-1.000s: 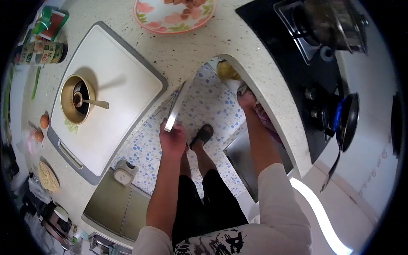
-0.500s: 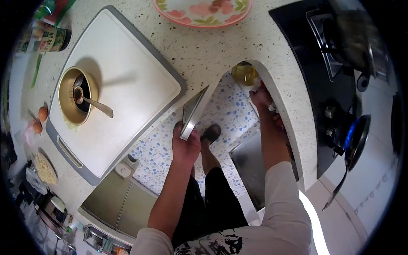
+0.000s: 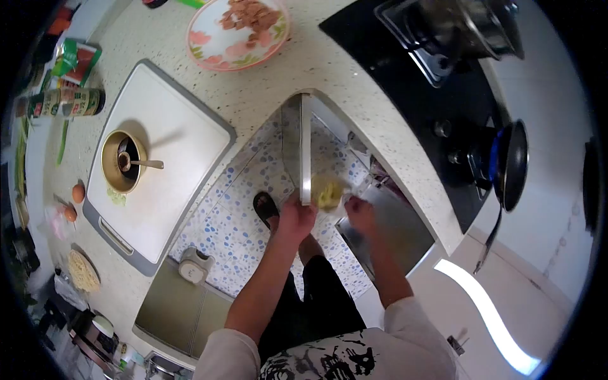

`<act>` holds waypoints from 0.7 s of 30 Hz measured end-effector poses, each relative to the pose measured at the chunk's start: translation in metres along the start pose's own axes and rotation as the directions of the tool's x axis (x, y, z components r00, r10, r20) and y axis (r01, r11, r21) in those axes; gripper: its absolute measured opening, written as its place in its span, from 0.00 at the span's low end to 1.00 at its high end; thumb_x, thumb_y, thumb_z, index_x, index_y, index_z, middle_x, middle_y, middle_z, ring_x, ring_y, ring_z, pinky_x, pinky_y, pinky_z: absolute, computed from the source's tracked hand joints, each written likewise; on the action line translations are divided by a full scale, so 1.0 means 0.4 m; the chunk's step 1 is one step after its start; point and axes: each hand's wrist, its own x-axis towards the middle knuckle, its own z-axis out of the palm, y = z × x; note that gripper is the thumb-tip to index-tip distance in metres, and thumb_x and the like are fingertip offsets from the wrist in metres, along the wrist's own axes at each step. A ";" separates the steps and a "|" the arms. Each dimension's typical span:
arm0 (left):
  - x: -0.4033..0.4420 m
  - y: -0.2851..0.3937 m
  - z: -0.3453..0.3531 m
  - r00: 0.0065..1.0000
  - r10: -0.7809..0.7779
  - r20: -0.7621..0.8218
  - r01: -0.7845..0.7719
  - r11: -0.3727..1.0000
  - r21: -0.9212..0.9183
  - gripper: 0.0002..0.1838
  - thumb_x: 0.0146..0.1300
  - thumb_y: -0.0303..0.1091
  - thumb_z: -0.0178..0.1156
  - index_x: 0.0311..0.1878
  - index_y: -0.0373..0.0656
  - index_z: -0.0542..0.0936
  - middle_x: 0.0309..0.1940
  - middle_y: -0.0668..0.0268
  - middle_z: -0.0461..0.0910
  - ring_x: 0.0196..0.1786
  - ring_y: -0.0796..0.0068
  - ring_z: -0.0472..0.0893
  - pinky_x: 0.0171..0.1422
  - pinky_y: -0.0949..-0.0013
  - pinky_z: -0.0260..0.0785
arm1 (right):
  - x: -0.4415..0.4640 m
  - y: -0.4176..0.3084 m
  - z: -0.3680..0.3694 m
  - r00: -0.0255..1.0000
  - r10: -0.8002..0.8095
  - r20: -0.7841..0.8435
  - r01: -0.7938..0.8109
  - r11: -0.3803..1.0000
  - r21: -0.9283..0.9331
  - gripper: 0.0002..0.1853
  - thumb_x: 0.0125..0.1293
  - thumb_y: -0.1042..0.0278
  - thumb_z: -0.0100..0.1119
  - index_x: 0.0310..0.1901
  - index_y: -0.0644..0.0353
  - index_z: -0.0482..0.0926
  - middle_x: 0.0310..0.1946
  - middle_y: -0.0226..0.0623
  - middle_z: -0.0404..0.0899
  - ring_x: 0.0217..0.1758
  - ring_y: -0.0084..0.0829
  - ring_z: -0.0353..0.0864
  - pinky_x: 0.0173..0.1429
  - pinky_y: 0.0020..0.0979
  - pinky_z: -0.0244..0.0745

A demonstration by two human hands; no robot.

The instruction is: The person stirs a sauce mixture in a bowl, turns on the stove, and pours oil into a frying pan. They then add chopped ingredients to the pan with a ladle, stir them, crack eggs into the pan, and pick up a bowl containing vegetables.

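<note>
My left hand is closed on the lower end of an upright cabinet door, whose pale edge faces me. Just to its right, my right hand grips a clear container with yellow contents, blurred by motion. The container hangs over the blue-spotted floor, below the counter's level. The opening of the cabinet lies under the counter edge at the right.
On the left, a white cutting board bears a bowl of dark sauce with a spoon. A floral plate holds chopped meat. At the right, a pan sits over a blue flame, near a pot.
My right hand has come out from under the counter towards me with the container. My left hand and the door have swung to the right. The view has shifted.
</note>
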 end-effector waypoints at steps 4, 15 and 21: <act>0.066 -0.129 0.049 0.998 -0.019 -0.067 0.028 0.991 0.130 0.10 0.80 0.35 0.49 0.48 0.40 0.78 0.35 0.66 0.80 0.36 0.74 0.82 0.42 0.71 0.80 | -0.223 -0.082 -0.121 0.991 0.073 0.116 -0.080 0.995 0.064 0.15 0.59 0.56 0.64 0.27 0.62 0.79 0.23 0.51 0.81 0.30 0.54 0.85 0.36 0.49 0.78; -0.038 -0.244 0.170 0.996 0.004 0.089 -0.089 0.072 0.993 0.16 0.75 0.42 0.59 0.51 0.38 0.82 0.47 0.61 0.85 0.51 0.68 0.84 0.58 0.64 0.76 | -0.549 -0.263 -0.396 0.952 0.164 0.260 -0.240 0.925 0.296 0.12 0.58 0.62 0.64 0.34 0.65 0.83 0.24 0.53 0.81 0.29 0.51 0.84 0.35 0.44 0.78; -0.400 -0.210 0.340 0.733 -0.561 0.385 -0.678 -0.555 0.482 0.14 0.65 0.45 0.67 0.40 0.43 0.85 0.43 0.57 0.82 0.50 0.60 0.81 0.57 0.57 0.71 | -0.563 -0.347 -0.545 0.991 -0.026 0.135 -0.032 0.912 0.409 0.09 0.55 0.67 0.66 0.28 0.64 0.79 0.22 0.48 0.80 0.26 0.49 0.84 0.33 0.43 0.77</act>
